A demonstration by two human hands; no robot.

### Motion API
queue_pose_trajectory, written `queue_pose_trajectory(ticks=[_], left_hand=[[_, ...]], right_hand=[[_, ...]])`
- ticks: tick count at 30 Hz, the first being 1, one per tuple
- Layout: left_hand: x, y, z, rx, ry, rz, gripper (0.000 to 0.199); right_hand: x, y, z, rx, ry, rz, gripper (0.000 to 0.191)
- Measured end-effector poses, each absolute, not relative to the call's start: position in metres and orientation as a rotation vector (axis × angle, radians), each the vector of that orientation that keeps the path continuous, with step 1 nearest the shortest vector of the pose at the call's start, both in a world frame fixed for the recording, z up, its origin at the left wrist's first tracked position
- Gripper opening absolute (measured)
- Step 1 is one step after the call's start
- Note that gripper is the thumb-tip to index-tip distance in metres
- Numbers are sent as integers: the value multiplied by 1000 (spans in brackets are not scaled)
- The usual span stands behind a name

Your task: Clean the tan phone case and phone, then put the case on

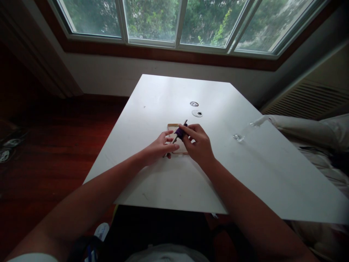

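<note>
My right hand [199, 140] pinches a dark purple wrap [179, 133], perhaps yarn or cloth, around a slim pale pen-like rod [174, 139]. The rod slants from upper right to lower left; whether it is a pen, I cannot tell. Its lower part passes behind the thumb of my left hand [160, 145], and its end shows just below that hand. The left fingers are partly spread about the rod, with the thumb across it. Beneath both hands, a flat rectangular case with gold-coloured edges [173, 125], resembling a clear phone case, lies on the white table [131, 182], partly covered.
Beyond my hands, two round pieces, a shiny one [194, 104] and a white disc with a dark spot [197, 113], sit on the tabletop. A clear object with a round end [238, 137] lies to the right. Pale bedding [308, 127] borders the right table edge; windows [152, 22] stand behind.
</note>
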State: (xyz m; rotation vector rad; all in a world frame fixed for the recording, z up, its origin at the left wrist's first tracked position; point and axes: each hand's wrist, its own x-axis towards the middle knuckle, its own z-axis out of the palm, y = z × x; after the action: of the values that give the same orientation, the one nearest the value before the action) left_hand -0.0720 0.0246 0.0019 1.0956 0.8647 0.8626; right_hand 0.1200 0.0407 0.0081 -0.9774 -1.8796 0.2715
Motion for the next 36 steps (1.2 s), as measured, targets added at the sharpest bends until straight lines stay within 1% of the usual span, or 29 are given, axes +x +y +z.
queue_pose_trajectory(ticks=[3, 6, 13, 19, 22, 28, 32, 36], left_hand=[[-72, 24, 4, 1100, 830, 884, 82], [-71, 24, 6, 1097, 836, 889, 79], [-71, 22, 1, 1178, 871, 826, 84], [-71, 23, 1, 1181, 837, 892, 69], [-71, 23, 3, 1155, 836, 893, 68], [-70, 21, 6, 1162, 826, 848, 68], [-71, 21, 7, 1162, 819, 868, 68], [-72, 23, 6, 1114, 817, 899, 66]], right_hand=[[113, 31, 10, -873, -1997, 331, 45], [117, 35, 11, -901, -2005, 342, 44], [130, 55, 8, -1073, -1750, 363, 40], [109, 30, 9, -870, -1909, 487, 41], [108, 27, 9, -801, -1981, 519, 42], [119, 45, 3, -968, -1782, 527, 35], [111, 35, 4, -963, -1752, 546, 42], [102, 20, 10, -795, -1919, 529, 46]])
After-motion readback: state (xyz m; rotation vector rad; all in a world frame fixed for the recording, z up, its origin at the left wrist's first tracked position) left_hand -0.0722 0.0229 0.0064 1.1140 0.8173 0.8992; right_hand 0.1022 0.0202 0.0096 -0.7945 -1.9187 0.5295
